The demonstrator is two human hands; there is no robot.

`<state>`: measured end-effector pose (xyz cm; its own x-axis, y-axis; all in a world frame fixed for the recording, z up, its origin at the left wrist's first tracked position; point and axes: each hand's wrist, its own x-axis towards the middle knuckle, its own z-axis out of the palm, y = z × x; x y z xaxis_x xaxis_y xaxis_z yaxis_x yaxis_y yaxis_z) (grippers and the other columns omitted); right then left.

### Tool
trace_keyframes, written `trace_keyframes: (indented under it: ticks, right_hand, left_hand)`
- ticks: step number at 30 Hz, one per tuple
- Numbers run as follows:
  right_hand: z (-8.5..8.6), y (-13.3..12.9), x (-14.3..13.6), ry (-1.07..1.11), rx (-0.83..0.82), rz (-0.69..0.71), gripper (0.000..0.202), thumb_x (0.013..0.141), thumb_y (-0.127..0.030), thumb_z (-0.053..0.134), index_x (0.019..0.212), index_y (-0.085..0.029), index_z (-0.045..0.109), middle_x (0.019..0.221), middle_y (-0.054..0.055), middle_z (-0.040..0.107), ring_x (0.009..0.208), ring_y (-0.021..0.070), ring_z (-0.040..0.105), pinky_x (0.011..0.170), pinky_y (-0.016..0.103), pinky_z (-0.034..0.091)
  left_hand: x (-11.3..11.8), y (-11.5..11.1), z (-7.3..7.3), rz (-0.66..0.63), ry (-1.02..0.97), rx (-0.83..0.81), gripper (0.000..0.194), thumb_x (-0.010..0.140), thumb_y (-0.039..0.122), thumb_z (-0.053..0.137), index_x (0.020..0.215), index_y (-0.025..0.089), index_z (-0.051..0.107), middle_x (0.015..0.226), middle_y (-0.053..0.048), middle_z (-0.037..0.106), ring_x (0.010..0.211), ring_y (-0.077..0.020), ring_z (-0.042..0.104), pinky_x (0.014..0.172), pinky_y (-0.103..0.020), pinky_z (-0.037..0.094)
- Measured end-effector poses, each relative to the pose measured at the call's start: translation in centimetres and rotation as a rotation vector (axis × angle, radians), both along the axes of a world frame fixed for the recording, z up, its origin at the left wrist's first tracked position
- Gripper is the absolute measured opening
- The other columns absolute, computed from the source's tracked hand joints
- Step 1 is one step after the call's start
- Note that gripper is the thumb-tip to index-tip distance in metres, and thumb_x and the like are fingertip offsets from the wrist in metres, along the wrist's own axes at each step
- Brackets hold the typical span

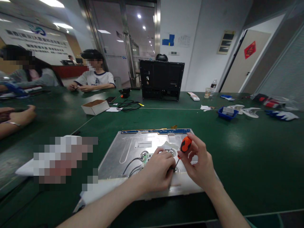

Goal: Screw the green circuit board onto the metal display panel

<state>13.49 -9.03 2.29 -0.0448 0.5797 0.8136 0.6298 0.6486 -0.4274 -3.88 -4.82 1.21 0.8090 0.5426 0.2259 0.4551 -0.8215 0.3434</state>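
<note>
A flat silver metal panel (110, 161), probably the back of a display, lies on the green table in front of me. My right hand (200, 163) pinches the orange and black handle of a screwdriver (186, 144), whose thin shaft slants down to the panel. Close to the screwdriver's tip, my left hand (158, 171) rests on the panel with its fingers curled; whatever they grip is hidden. Partly behind that hand are a small green circuit board (146, 157) and black cables (129, 164). A blue circuit strip (142, 131) runs along the panel's far edge.
A black monitor housing (162, 79) stands across the table. Back left are an open box (95, 107) and a coiled black cable (128, 106). At right sit a blue tray (227, 114) and gloves (282, 115). Other people sit at the left, one person's hands (21, 117) near the edge.
</note>
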Motion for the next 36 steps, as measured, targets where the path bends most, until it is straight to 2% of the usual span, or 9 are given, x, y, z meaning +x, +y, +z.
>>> trace_keyframes:
  ticks: [12, 18, 29, 33, 36]
  right_hand:
    - [-0.25, 0.02, 0.00, -0.029, 0.014, 0.030, 0.049, 0.099, -0.024, 0.055, 0.144, -0.029, 0.034, 0.082, -0.003, 0.065, 0.052, 0.0101, 0.059, 0.043, 0.019, 0.049]
    - [-0.19, 0.01, -0.04, -0.054, 0.025, 0.001, 0.046, 0.100, -0.028, 0.054, 0.143, -0.029, 0.035, 0.076, -0.004, 0.063, 0.048, 0.0099, 0.055, 0.041, 0.020, 0.047]
    - [-0.20, 0.22, -0.10, -0.074, 0.040, -0.017, 0.047, 0.101, -0.035, 0.057, 0.143, -0.029, 0.036, 0.079, -0.004, 0.065, 0.047, 0.0093, 0.057, 0.042, 0.019, 0.049]
    - [-0.12, 0.08, -0.03, -0.089, 0.015, -0.020, 0.049, 0.100, -0.031, 0.057, 0.144, -0.029, 0.036, 0.080, -0.003, 0.065, 0.048, 0.0102, 0.058, 0.043, 0.020, 0.049]
    - [-0.03, -0.17, -0.01, -0.064, -0.035, 0.030, 0.053, 0.098, -0.024, 0.055, 0.146, -0.027, 0.034, 0.082, -0.001, 0.067, 0.052, 0.0117, 0.061, 0.045, 0.022, 0.051]
  left_hand:
    - [0.03, 0.07, -0.11, -0.003, -0.002, -0.008, 0.009, 0.078, 0.011, 0.055, 0.080, 0.018, 0.059, 0.088, -0.005, 0.068, 0.085, -0.0222, 0.061, 0.091, -0.042, 0.039]
    - [0.04, 0.13, -0.25, -0.012, 0.005, -0.012, 0.011, 0.078, 0.010, 0.055, 0.084, 0.019, 0.060, 0.090, -0.006, 0.069, 0.088, -0.0229, 0.062, 0.090, -0.042, 0.040]
    - [0.02, 0.03, -0.25, -0.002, -0.018, -0.013, 0.009, 0.080, 0.011, 0.055, 0.082, 0.018, 0.061, 0.089, -0.006, 0.068, 0.085, -0.0224, 0.061, 0.092, -0.041, 0.039]
    - [0.03, -0.01, -0.10, -0.007, -0.017, -0.023, 0.008, 0.080, 0.012, 0.055, 0.081, 0.019, 0.060, 0.089, -0.006, 0.068, 0.086, -0.0224, 0.062, 0.092, -0.041, 0.039]
    - [0.04, -0.01, -0.01, -0.005, -0.004, -0.024, 0.009, 0.079, 0.011, 0.055, 0.083, 0.018, 0.060, 0.088, -0.006, 0.068, 0.086, -0.0228, 0.062, 0.092, -0.041, 0.040]
